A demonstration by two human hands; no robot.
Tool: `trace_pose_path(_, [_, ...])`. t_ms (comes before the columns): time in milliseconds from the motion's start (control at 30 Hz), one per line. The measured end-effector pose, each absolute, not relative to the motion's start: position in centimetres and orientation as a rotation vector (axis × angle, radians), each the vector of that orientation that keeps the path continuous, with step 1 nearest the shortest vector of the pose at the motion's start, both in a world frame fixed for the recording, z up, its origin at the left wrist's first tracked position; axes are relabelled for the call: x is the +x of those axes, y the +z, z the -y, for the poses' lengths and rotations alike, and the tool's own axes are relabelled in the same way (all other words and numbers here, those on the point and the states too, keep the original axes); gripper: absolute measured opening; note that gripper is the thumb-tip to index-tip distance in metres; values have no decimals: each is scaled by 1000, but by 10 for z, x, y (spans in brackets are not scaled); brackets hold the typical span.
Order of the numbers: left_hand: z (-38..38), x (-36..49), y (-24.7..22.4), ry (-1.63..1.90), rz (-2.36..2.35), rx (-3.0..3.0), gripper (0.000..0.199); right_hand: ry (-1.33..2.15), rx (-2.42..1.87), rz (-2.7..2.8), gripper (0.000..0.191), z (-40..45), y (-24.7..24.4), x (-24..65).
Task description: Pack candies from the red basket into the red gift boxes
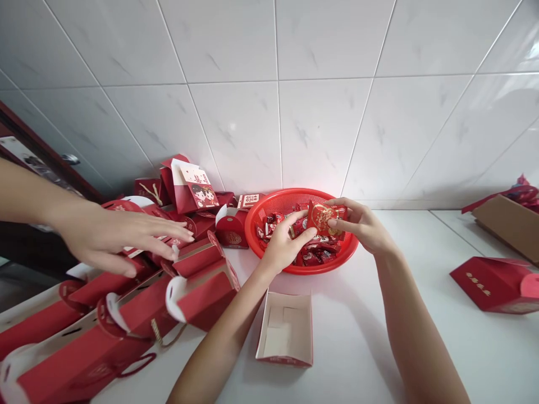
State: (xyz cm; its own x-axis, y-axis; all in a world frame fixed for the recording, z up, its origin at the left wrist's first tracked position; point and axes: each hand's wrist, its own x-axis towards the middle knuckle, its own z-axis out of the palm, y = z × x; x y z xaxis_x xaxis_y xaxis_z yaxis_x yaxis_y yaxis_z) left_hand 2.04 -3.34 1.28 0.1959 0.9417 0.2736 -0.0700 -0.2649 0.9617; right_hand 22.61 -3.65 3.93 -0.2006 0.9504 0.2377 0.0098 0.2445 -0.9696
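Observation:
Above the red basket point(353, 255), my right hand point(360, 224) pinches a red candy packet point(323, 217) with gold print. My left hand point(287, 238) is at the packet's left side, thumb at its lower left corner and fingers curled over the wrapped candies point(314, 255); whether it grips something is unclear. Several small red and dark candies lie in the basket. Nearer to me, an open box point(285, 331) with a pale inside stands on the white table point(345, 348).
Another person's hand point(130, 235) reaches from the left over several red gift boxes point(88, 359). More boxes are piled against the tiled wall point(236, 134). At the right are a closed red box point(490, 283) and a cardboard box point(505, 224).

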Motion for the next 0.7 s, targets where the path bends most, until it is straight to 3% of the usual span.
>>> trace_pose_path(200, [49,14,31,1367,-875,1539,34,1170,-827,1440,58,44,44,219])
trace_pose_path(400, [54,-5,49,1582,-937,1538,35,1054,-1000,1535,40,26,25,221])
trace_pose_path(533, [56,-15,56,1654,-951,1537,37,853,-1314,2070,20,4,19,207])
trace_pose_path(700, [59,-16,59,1656,-955,1552,39,571,-1559,2442,23,-26,21,175])
